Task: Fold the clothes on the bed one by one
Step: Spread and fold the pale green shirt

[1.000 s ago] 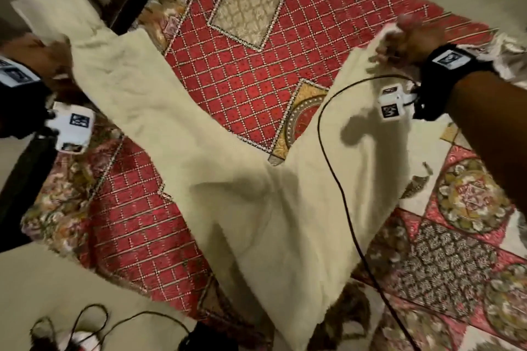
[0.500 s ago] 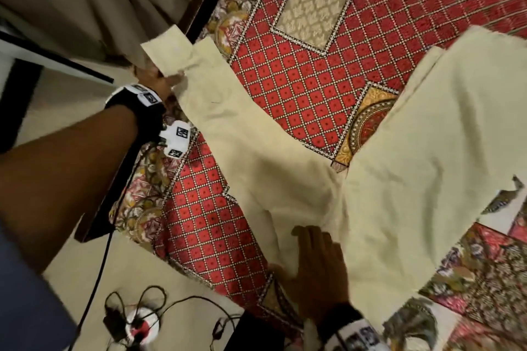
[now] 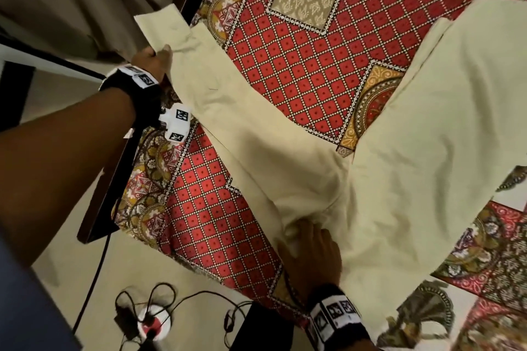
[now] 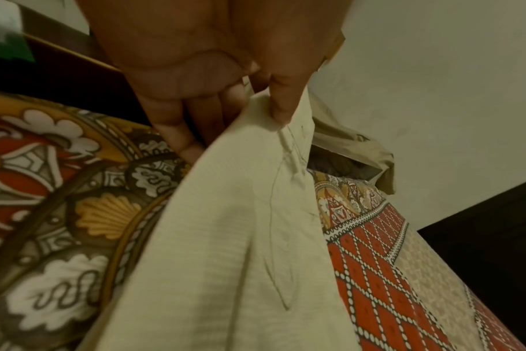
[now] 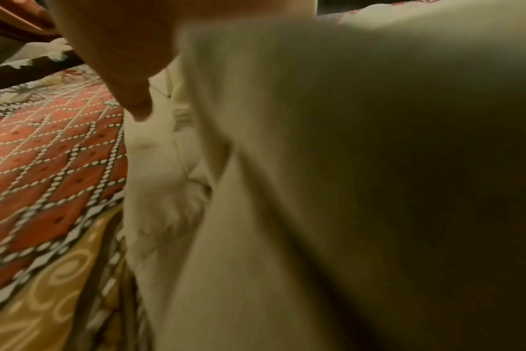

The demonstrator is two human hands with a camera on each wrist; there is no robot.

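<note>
1. A pair of cream trousers (image 3: 299,157) lies spread on the bed (image 3: 313,71), over a red, patterned bedspread (image 3: 211,208). The two legs open in a V, one running up to the left edge of the bed and the other to the right.
2. The left hand (image 3: 152,61) holds the end of the left leg at the bed's edge. In the left wrist view, the thumb and fingers (image 4: 281,104) pinch the cloth between them, and the fabric hangs down from the grip in soft creases.
3. The right hand (image 3: 312,253) lies on the trousers near the crotch, where the legs meet, close to the near edge of the bed. Its fingers are stretched out flat and press on the cloth, grasping nothing.
4. The right wrist view is blurred; it shows mostly cream cloth and a fingertip (image 5: 135,104) above it.
5. On the floor (image 3: 85,265) beside the bed lie dark cables (image 3: 199,298) and a white round device (image 3: 154,322).
</note>
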